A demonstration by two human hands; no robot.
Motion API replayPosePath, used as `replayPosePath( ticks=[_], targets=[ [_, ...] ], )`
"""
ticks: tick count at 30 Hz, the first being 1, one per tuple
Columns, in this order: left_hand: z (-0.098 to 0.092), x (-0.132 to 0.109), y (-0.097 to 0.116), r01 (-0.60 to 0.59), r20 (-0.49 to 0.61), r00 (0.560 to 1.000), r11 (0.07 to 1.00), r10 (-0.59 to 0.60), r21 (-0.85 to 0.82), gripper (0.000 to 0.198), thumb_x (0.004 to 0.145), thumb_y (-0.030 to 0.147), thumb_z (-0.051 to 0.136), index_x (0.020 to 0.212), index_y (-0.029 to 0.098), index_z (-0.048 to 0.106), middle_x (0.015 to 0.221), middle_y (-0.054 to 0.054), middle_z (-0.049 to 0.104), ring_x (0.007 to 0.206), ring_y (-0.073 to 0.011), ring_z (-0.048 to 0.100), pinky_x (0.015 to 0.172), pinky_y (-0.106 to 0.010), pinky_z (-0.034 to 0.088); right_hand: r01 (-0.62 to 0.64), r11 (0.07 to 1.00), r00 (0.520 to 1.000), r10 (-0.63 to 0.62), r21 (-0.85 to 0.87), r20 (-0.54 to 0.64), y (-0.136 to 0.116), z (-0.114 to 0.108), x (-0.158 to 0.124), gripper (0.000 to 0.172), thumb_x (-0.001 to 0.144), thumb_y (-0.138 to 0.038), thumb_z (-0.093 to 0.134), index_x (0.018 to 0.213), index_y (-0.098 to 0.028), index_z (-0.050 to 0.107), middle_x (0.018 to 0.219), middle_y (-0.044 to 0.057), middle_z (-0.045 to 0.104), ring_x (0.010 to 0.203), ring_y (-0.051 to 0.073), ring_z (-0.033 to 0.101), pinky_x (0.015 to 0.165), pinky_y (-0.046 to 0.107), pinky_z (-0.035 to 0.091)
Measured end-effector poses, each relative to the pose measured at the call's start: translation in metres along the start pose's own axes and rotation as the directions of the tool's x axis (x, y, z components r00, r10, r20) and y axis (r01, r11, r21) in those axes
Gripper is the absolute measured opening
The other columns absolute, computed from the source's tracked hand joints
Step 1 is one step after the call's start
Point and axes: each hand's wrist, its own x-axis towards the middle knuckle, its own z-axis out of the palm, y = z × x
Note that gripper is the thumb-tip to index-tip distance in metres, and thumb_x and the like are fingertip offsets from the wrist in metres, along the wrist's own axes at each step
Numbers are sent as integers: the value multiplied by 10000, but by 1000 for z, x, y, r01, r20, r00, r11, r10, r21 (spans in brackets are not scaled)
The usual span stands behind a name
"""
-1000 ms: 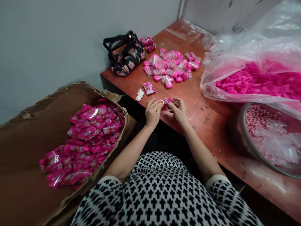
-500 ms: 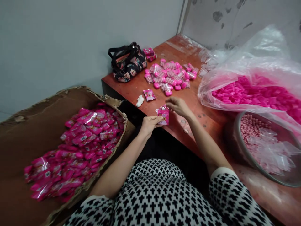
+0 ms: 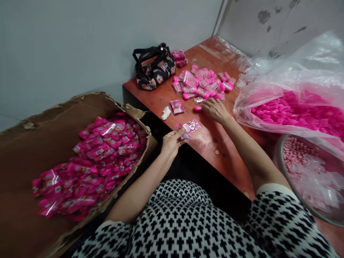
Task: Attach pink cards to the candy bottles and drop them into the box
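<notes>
Right hand [image 3: 215,109] has left the packet [image 3: 190,127]; now spread, empty, by the pile [image 3: 201,84] at upper centre. Left hand [image 3: 172,141] alone pinches the packet, mid-frame, over the bench [image 3: 205,141] edge.

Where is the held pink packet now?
In the head view, just left of centre: the left hand pinches the pink packet over the near edge of the table, short of the right hand.

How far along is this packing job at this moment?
Done: a heap of pink packets lies in the cardboard box. In hand: left hand pinches a pink pouch; right hand reaches the pile of pink-capped tubes. Left: that pile, unpacked on the table.
</notes>
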Motion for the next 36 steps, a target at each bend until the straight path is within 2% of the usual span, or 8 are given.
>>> replayPosePath(
  ticks=[2, 4, 8, 10, 12, 16, 27, 36],
  targets=[
    [2, 0, -1, -14, 0, 1000, 997, 15, -73, 275, 586, 268, 806, 682, 105, 607, 637, -13, 636, 541, -84, 604, 541, -207, 522, -170, 981, 982, 177, 94, -64, -14, 0, -23, 301, 929, -260, 337, 1016, -127, 592, 1014, 161, 651, 1019, 284, 515, 836, 425, 380],
    [5, -2, -1, -16, 4, 1000, 992, 17, -124, 257, 612, 260, 793, 731, 107, 624, 689, -24, 654, 597, -99, 628, 600, -233, 540, -344, 881, 907, 401, 325, -128, -38, -3, -48, 308, 929, -338, 350, 994, -146, 582, 903, 129, 670, 882, 252, 577, 750, 380, 426],
    [11, -5, -4, -10, -25, 1000, 980, 5, -199, 210, 625, 204, 784, 718, 119, 615, 702, -15, 657, 638, -104, 635, 678, -267, 547, -319, 345, 809, 584, 883, 64, -109, -15, -96, 332, 898, -491, 381, 823, -210, 539, 620, 6, 627, 514, 149, 578, 507, 272, 457],
    [15, -7, -7, -8, -30, 1000, 973, 1, -232, 210, 620, 186, 785, 699, 123, 601, 680, -4, 648, 627, -100, 629, 685, -269, 544, -275, 65, 773, 608, 959, 180, -147, -20, -113, 320, 863, -524, 436, 788, -220, 500, 596, -14, 625, 429, 123, 554, 406, 237, 436],
    [18, -9, -10, -3, -17, 1000, 968, -1, -250, 219, 617, 187, 789, 704, 122, 598, 665, -3, 643, 610, -100, 625, 657, -254, 536, -261, -39, 750, 621, 964, 229, -175, -22, -122, 311, 848, -524, 463, 840, -219, 524, 618, -15, 635, 425, 106, 562, 376, 213, 434],
    [27, -16, -16, 17, 4, 1000, 965, -17, -261, 229, 615, 203, 793, 697, 126, 594, 642, 0, 637, 577, -92, 612, 601, -218, 511, -223, -108, 700, 674, 969, 237, -199, -19, -124, 309, 838, -507, 488, 926, -219, 555, 621, -24, 630, 434, 89, 568, 383, 191, 457],
    [35, -22, -14, 45, 18, 999, 957, -41, -288, 172, 689, 205, 743, 780, 113, 629, 705, -36, 676, 648, -126, 656, 715, -261, 532, -161, -195, 649, 718, 968, 252, -198, -16, -118, 324, 839, -504, 487, 891, -187, 530, 608, -31, 616, 429, 76, 563, 393, 176, 458],
    [34, -20, -16, 44, 31, 999, 950, -36, -308, 170, 704, 208, 731, 783, 99, 628, 692, -43, 675, 629, -133, 657, 658, -252, 526, -177, -74, 625, 762, 981, 170, -201, -16, -118, 333, 854, -483, 468, 944, -173, 548, 684, -11, 631, 452, 66, 567, 409, 174, 475]
  ],
)
